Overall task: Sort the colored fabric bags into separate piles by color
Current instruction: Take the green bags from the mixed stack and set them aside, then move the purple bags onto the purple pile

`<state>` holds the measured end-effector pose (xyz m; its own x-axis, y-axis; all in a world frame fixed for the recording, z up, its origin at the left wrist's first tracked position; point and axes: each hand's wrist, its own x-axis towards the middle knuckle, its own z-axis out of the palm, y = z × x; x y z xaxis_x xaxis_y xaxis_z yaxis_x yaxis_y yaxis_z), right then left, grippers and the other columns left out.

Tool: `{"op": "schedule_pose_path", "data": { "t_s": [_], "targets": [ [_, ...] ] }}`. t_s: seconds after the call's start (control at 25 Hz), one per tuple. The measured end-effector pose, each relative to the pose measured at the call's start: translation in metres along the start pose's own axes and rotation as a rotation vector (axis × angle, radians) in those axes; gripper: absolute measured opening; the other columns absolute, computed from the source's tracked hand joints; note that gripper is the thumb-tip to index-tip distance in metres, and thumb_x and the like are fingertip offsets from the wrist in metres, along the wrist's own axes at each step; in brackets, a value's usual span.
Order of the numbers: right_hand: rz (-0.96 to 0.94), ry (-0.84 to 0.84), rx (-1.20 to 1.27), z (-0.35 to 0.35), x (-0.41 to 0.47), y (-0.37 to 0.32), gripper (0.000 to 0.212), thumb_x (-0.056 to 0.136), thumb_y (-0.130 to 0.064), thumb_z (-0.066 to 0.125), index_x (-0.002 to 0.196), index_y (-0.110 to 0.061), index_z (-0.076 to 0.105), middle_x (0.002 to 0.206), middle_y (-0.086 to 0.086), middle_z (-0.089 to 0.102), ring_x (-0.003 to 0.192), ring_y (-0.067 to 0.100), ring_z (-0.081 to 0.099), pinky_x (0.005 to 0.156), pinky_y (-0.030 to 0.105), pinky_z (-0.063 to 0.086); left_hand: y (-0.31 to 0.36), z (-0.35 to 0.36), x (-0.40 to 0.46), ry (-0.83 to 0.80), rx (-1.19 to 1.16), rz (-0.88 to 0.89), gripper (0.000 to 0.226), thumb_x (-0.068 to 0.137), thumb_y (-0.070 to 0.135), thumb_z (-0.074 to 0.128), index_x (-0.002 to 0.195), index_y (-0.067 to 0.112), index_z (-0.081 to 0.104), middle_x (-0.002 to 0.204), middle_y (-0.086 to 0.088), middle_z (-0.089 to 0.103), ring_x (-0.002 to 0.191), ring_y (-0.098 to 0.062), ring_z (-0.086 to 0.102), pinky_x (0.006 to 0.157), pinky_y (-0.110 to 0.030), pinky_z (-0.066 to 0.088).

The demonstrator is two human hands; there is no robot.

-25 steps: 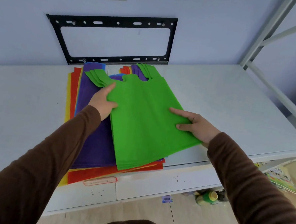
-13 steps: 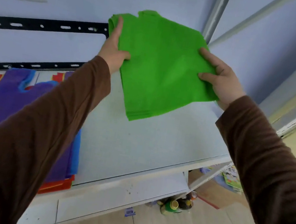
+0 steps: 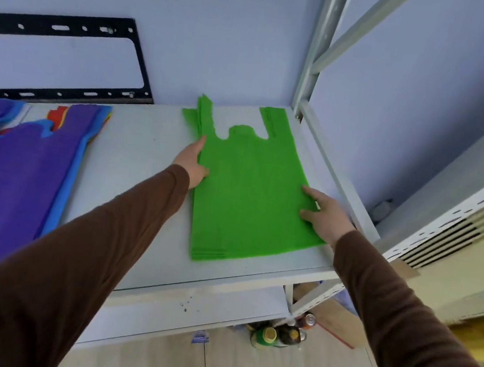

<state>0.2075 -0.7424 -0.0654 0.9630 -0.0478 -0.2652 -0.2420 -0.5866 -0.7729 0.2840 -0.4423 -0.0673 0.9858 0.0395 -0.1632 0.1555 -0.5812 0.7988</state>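
A stack of green fabric bags point(image 3: 249, 190) lies flat at the right end of the white shelf point(image 3: 144, 149), handles toward the wall. My left hand point(image 3: 194, 161) grips the stack's left edge, thumb on top. My right hand point(image 3: 326, 214) holds its right edge, fingers spread on the fabric. At the far left lies the mixed pile, with a purple bag point(image 3: 12, 166) on top and blue bags point(image 3: 66, 184), red and yellow edges showing beneath it.
A grey metal rack post point(image 3: 317, 52) and side rail point(image 3: 331, 169) border the shelf on the right. A black wall bracket point(image 3: 63, 60) hangs behind the pile. Bottles point(image 3: 277, 335) stand on the floor below the shelf. A white perforated panel point(image 3: 464, 212) stands at right.
Both hands lifted the green stack off the mixed pile, carried it to the right and set it down flat on the shelf's right end. The purple bag now tops the pile.
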Motion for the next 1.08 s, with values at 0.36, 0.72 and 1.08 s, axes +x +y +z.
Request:
{"op": "schedule_pose_path", "data": {
  "t_s": [0.36,0.72,1.08],
  "targets": [
    [-0.076,0.020,-0.207,-0.006,0.001,0.000,0.061,0.094,-0.013,0.058,0.150,-0.025,0.035,0.151,0.006,0.039,0.132,0.026,0.045,0.109,0.034,0.039,0.004,0.004,-0.003,-0.055,0.082,0.044,0.099,0.081,-0.011,0.064,0.156,0.018,0.005,0.160,-0.009,0.022,0.143,-0.024,0.030,0.111,-0.023,0.027],
    [-0.500,0.071,-0.487,0.065,-0.038,-0.099,0.046,0.092,-0.030,0.059,0.137,-0.025,0.053,0.147,0.007,0.047,0.134,0.032,0.039,0.116,0.042,0.026,-0.029,-0.080,-0.079,0.071,0.490,0.180,0.051,0.089,0.029,0.064,0.138,0.024,0.051,0.154,-0.007,0.034,0.142,-0.031,0.024,0.115,-0.031,0.016],
    [-0.708,0.067,-0.331,0.239,-0.115,-0.207,0.034,0.090,-0.024,0.060,0.124,-0.022,0.062,0.115,0.003,0.066,0.102,0.025,0.058,0.091,0.035,0.045,-0.163,-0.269,-0.185,0.218,0.553,0.231,0.031,0.091,0.027,0.061,0.122,0.024,0.062,0.129,-0.003,0.060,0.125,-0.026,0.049,0.108,-0.037,0.035]
  ]
}}
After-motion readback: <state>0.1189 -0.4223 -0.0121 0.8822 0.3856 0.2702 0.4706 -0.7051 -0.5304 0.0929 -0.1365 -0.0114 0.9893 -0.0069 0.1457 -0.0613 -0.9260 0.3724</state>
